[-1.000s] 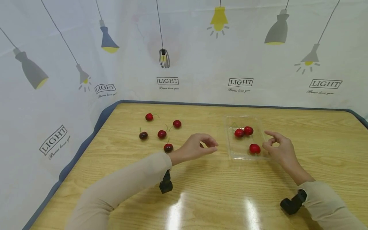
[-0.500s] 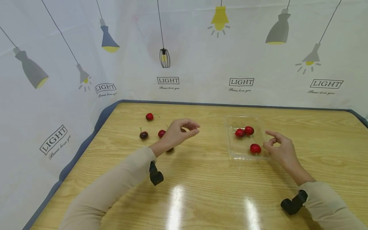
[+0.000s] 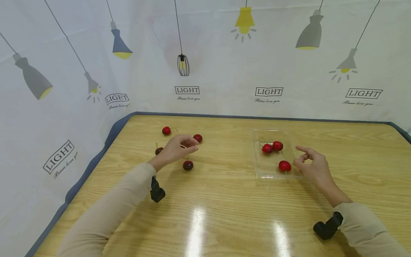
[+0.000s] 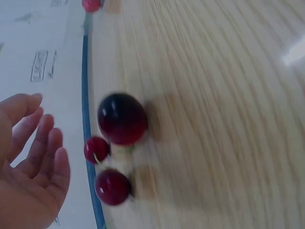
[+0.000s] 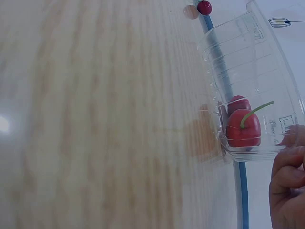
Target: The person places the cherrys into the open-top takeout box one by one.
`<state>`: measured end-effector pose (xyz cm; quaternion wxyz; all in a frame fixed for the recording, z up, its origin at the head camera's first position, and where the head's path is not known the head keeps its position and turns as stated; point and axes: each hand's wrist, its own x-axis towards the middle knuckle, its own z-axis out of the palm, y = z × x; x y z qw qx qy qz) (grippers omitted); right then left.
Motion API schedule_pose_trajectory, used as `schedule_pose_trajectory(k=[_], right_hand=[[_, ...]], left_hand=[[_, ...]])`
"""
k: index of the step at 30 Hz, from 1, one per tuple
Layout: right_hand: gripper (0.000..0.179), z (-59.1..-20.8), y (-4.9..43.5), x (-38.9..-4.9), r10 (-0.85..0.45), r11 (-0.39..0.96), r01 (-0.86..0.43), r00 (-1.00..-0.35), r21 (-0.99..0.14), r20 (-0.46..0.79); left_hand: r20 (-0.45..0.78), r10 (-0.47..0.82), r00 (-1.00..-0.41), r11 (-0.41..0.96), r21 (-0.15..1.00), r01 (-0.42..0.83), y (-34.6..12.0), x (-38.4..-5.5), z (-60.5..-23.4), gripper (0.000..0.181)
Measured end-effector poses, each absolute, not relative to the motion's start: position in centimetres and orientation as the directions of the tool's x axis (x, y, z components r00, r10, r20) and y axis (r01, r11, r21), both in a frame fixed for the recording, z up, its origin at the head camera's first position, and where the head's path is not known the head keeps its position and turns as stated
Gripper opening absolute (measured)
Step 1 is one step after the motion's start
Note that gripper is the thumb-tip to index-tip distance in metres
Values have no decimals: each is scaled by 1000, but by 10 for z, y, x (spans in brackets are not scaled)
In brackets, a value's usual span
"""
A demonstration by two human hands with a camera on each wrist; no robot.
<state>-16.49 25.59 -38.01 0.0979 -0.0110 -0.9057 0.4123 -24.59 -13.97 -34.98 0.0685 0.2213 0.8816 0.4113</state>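
Note:
My left hand (image 3: 176, 150) hovers over the loose cherries at the left, fingers loosely bent with nothing between them. A dark cherry (image 3: 188, 165) lies below its fingers, and another cherry (image 3: 197, 138) is just beyond the fingertips. The hand partly covers a dark cherry (image 3: 159, 151) and hides one more. In the left wrist view, a blackish-red cherry (image 4: 122, 119) sits close, apart from the fingers. At the right, my right hand (image 3: 316, 169) holds the side of a clear plastic box (image 3: 269, 176) with curled fingers. Inside are red cherries, one near the front (image 3: 284, 166) and two touching (image 3: 267, 149).
A red cherry (image 3: 166, 130) with a stem lies farthest back on the left. The wooden table (image 3: 231, 210) ends at a dark blue edge (image 3: 224, 116) against a white printed cloth (image 3: 218, 64). Bare wood separates the loose cherries from the box.
My left hand has moved left from beside the box to over the loose cherries, passing in front of some of them. My right hand and the box have stayed in place.

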Motion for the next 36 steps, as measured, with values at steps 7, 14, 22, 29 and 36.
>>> schedule_pose_trajectory(k=[7, 14, 22, 29, 36], right_hand=[[43, -380, 256, -165, 103, 664, -55, -981, -746, 163], [43, -380, 255, -164, 101, 662, -63, -980, -747, 173], [44, -381, 255, -165, 102, 652, -60, -981, -755, 166], [44, -380, 255, -165, 102, 651, -64, -980, -756, 171], [43, -381, 255, -165, 105, 656, -62, -979, -752, 173]], left_hand=[[23, 465, -885, 597, 730, 333, -155, -252, -361, 24], [34, 471, -881, 597, 723, 347, -157, -251, -367, 22], [32, 454, -890, 611, 716, 337, -155, -245, -373, 18], [39, 444, -895, 616, 713, 336, -154, -241, -376, 17], [18, 415, -910, 645, 699, 308, -155, -240, -379, 16]])
